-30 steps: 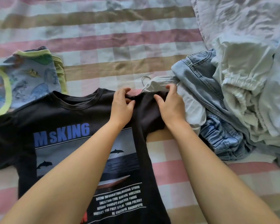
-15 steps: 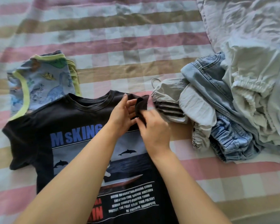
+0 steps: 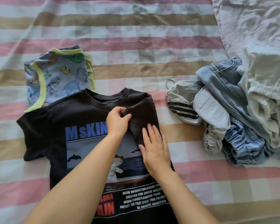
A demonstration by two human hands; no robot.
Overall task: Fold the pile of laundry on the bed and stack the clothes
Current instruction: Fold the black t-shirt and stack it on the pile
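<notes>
On the checked bed sheet point(image 3: 136, 46) a black printed T-shirt point(image 3: 71, 117) is spread flat, one sleeve point(image 3: 143, 110) folded inward. The sleeve's edge is pinched by the left hand point(image 3: 117, 122); the right hand point(image 3: 156, 151) is pressed on it, fingers point(image 3: 153, 132) straight. A dinosaur-print garment point(image 3: 61, 78) lies just beyond, a laundry pile point(image 3: 233, 110) to the right.

Bare striped bed point(image 3: 136, 46) lies open beyond the black T-shirt point(image 3: 55, 126). A strip of bare sheet separates the shirt from the laundry pile point(image 3: 233, 113) at right. A dinosaur-print garment point(image 3: 60, 75) crowds the shirt's upper-left edge.
</notes>
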